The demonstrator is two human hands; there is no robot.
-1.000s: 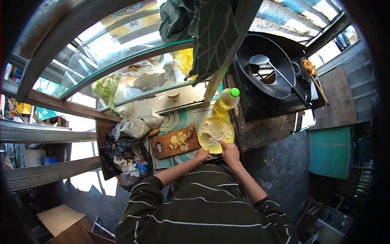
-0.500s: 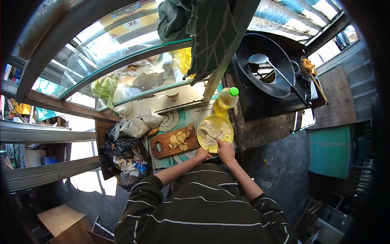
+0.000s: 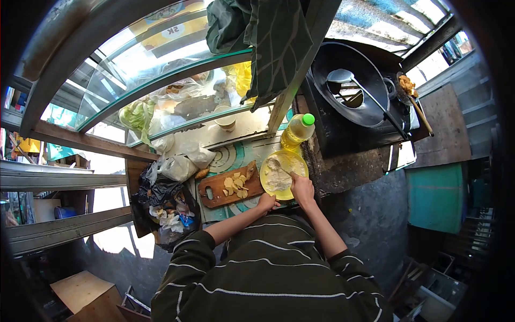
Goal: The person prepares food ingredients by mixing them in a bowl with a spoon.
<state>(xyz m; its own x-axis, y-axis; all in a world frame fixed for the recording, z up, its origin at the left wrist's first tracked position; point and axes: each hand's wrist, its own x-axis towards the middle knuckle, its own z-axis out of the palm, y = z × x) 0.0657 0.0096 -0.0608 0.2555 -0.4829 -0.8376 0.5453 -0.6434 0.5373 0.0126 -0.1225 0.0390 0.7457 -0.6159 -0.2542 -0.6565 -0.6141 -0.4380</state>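
Note:
A yellow bowl (image 3: 263,181) of whitish flour (image 3: 280,180) sits in front of me on the worktop. My left hand (image 3: 266,203) is closed on the bowl's near left edge. In my right hand (image 3: 302,189) is the handle of a spoon (image 3: 274,163), whose head lies in the flour at the far left of the bowl. Left of the bowl, a wooden cutting board (image 3: 211,199) bears pale slices (image 3: 235,184) and a brown, unpeeled root (image 3: 251,169). Just behind the bowl stands an oil bottle (image 3: 296,132) with a green cap.
A black wok (image 3: 331,96) with a ladle (image 3: 343,77) rests on the stove at right. Beyond it, a strainer holds fried pieces (image 3: 407,86). Plastic bags (image 3: 178,167) and a rubbish bag (image 3: 169,199) are at left. A glass case (image 3: 177,80) with lettuce (image 3: 138,115) stands behind.
My right hand has shifted slightly up and to the right, and the spoon's head has moved farther back in the flour. My left hand stays at the bowl's edge.

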